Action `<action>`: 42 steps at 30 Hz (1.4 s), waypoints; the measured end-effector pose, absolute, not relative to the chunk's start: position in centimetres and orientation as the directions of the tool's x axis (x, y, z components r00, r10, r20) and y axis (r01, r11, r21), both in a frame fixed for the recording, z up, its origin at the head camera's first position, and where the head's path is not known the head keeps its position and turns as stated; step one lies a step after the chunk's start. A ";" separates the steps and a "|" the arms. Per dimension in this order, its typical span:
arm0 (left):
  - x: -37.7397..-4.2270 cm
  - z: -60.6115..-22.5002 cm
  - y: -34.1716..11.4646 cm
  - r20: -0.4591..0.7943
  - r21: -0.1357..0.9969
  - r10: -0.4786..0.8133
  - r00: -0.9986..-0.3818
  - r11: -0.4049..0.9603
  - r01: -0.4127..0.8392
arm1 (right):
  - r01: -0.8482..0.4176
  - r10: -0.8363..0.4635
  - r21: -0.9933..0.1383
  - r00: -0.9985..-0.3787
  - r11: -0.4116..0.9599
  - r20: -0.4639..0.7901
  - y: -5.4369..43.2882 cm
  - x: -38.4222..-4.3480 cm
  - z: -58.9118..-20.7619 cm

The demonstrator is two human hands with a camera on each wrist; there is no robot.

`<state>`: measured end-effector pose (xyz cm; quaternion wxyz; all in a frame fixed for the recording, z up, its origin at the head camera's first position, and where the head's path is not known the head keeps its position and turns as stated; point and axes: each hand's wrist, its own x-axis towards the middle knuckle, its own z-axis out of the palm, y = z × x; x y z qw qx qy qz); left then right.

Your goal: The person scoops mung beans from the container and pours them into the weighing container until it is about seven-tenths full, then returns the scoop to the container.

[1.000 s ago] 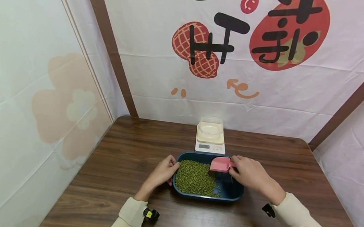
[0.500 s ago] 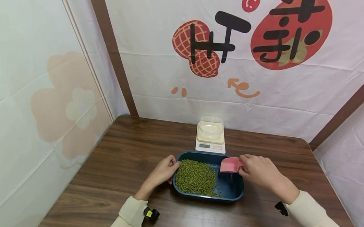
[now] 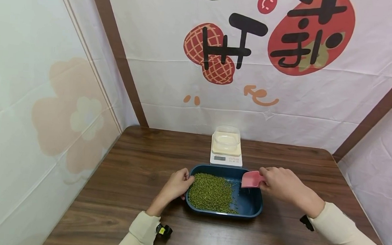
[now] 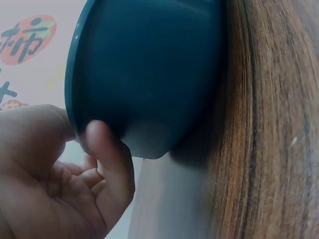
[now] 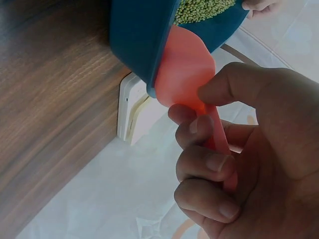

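My right hand [image 3: 284, 184] grips the handle of a pink scoop [image 3: 251, 179], fingers wrapped round it in the right wrist view. The scoop is over the right part of a dark blue tray [image 3: 249, 203]; no beans show in its bowl. Green mung beans [image 3: 210, 193] fill the tray's left side, with a few loose ones near the middle. My left hand [image 3: 176, 184] holds the tray's left end. In the left wrist view, the tray's outer wall [image 4: 149, 64] shows beside the curled fingers.
Behind the tray, a white kitchen scale [image 3: 226, 159] carries a clear plastic container [image 3: 227, 139]. A printed cloth [image 3: 172, 73] hangs at the back edge of the wooden table [image 3: 119, 192].
My right hand has moved the scoop rightward, from the edge of the beans to the tray's right side. The left hand has stayed at the tray's left end.
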<state>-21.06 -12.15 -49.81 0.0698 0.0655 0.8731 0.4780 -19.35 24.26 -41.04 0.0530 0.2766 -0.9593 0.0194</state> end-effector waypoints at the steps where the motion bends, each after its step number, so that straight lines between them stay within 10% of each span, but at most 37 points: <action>1: -21.0 -49.8 -12.1 -0.060 0.843 0.179 -0.982 0.536 0.046 | -0.535 -0.532 -0.006 -0.840 0.845 0.108 24.2 -19.4 -41.0; 19: -20.8 -49.9 -12.1 -0.060 0.855 0.179 -0.982 0.516 0.042 | -0.593 -0.600 0.087 -0.795 0.800 0.094 22.8 -20.0 -40.5; 42: -21.0 -50.2 -12.1 -0.096 0.866 0.177 -0.979 0.500 0.006 | -0.598 -0.601 -0.068 -0.799 0.798 -0.031 21.8 -21.5 -41.4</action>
